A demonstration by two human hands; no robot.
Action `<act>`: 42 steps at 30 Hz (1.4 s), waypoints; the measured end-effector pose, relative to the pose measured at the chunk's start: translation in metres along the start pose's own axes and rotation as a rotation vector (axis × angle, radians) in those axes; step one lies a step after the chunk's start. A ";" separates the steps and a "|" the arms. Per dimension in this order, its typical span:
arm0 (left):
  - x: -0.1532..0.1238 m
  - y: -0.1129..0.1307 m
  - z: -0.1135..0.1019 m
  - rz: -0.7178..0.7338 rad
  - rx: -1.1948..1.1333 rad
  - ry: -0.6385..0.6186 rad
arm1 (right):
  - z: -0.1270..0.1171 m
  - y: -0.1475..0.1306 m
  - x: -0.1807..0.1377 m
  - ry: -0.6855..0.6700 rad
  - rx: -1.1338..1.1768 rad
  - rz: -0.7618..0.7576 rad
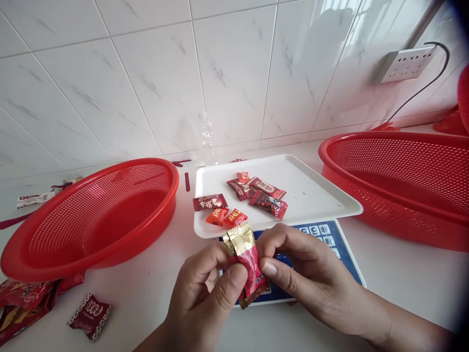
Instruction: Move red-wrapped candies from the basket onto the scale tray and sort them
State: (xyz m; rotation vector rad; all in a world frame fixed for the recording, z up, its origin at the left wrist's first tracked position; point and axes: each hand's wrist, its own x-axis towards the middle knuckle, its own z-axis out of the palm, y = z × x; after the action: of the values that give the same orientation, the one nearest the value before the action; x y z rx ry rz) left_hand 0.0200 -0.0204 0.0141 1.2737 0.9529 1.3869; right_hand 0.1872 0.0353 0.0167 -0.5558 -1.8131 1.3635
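Left hand (205, 291) and right hand (313, 278) face inward, fingers (284, 236) bent.

tray (311, 193) between left basket (120, 210) and right basket (366, 215), candies (267, 203) on tray, bottle (208, 142) behind

I count seven sweets (268, 204) on one tray (311, 195); one scale (346, 249); two large baskets (120, 220) (403, 220), left and right; one bottle (208, 142), far; one socket (406, 66), far right. Held sweets (251, 264): number unclear.

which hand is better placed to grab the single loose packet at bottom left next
Likely the left hand, nearer that dark red packet than the right hand; both hold the gold-ended packet, so free the left first.
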 end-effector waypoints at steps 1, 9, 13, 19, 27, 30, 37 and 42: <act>-0.001 0.000 0.002 0.035 0.058 0.046 | 0.001 0.000 0.000 0.026 -0.018 -0.036; -0.001 0.002 0.008 0.107 0.233 0.094 | 0.002 -0.001 0.000 0.030 -0.273 -0.219; -0.001 0.003 0.006 0.074 0.248 0.095 | 0.000 0.000 0.002 0.019 -0.366 -0.234; -0.002 0.005 0.010 0.083 0.254 0.090 | -0.001 -0.005 0.003 0.055 -0.355 -0.244; -0.003 0.006 0.012 0.231 0.332 0.066 | -0.003 -0.008 0.002 0.068 -0.141 -0.274; -0.003 0.008 0.014 0.250 0.324 0.072 | -0.004 -0.009 0.001 0.069 -0.070 -0.207; -0.006 0.008 0.018 0.223 0.317 0.112 | -0.005 -0.013 0.002 0.054 0.025 -0.094; -0.005 0.008 0.016 0.247 0.314 0.048 | -0.005 -0.013 0.001 0.047 0.026 -0.062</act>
State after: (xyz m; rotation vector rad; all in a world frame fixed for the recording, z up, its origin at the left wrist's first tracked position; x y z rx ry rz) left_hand 0.0347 -0.0277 0.0230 1.6439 1.1060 1.5021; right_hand 0.1920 0.0353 0.0302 -0.5098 -1.7578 1.3205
